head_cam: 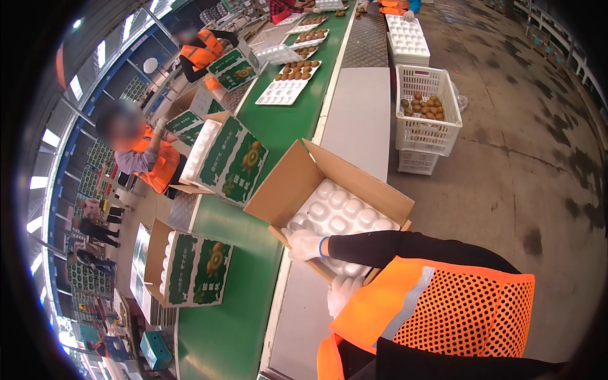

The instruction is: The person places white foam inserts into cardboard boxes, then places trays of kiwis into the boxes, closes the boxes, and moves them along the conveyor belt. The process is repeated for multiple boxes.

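An open brown cardboard box [285, 190] stands at the edge of the green conveyor, its flaps raised. Inside lies a white moulded plastic tray [338, 223] with rounded cups facing up as domes. My right hand [306, 243], in a white knit glove with a blue cuff, lies across the box's left rim. Its fingertips reach over the tray and are partly blurred. My left hand [343, 293], also in a white glove, holds the box's lower edge in the picture, with its fingers over the rim. My orange vest and black sleeve cover part of the box.
On the green conveyor belt [232, 342] stand green printed cartons [213, 270] holding white trays. Farther up are trays of kiwifruit [299, 70]. A white crate [427, 133] with kiwifruit stands on the floor beside stacked trays [408, 42]. Co-workers in orange vests [156, 161] stand across the belt.
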Action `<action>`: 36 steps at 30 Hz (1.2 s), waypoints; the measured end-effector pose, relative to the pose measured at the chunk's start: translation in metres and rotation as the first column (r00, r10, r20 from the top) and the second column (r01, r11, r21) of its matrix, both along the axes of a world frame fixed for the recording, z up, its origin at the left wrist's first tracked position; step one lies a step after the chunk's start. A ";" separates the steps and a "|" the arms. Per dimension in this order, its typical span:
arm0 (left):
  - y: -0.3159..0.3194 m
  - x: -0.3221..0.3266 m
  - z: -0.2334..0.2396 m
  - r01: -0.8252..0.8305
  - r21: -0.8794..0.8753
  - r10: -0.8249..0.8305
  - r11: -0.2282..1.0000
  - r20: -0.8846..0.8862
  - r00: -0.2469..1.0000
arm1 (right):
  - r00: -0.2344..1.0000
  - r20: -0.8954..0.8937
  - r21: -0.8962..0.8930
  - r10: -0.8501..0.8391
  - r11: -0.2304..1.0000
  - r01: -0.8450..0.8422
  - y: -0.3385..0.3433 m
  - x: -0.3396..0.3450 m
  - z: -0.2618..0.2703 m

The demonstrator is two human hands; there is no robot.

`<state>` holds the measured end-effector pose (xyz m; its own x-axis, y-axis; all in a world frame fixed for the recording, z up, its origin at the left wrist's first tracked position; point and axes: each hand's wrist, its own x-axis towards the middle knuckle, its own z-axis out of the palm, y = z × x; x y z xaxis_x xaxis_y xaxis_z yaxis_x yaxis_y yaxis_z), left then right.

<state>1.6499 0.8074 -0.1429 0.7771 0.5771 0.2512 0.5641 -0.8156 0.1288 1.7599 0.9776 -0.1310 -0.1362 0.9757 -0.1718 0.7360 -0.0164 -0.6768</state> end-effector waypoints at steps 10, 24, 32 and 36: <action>0.014 0.026 0.008 0.033 -0.013 -0.032 0.999 0.058 0.998 | 1.000 0.017 0.020 0.007 1.000 -0.007 0.016 0.022 -0.009; 0.039 0.056 -0.010 0.063 0.048 -0.065 0.997 0.037 0.997 | 1.000 -0.023 0.023 -0.015 1.000 0.015 0.039 0.058 -0.012; 0.049 0.074 -0.003 0.035 0.001 -0.035 0.999 0.013 0.999 | 0.999 0.021 0.067 -0.029 0.997 0.028 0.049 0.072 -0.016; 0.055 0.078 -0.014 0.038 -0.003 -0.038 0.999 -0.039 0.999 | 1.000 0.006 0.039 -0.014 0.999 0.013 0.054 0.081 -0.012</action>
<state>1.7279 0.8627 -0.1565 0.8074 0.5476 0.2195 0.5375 -0.8362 0.1089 1.8409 1.0318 -0.1434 -0.1220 0.9833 -0.1347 0.7404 -0.0002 -0.6722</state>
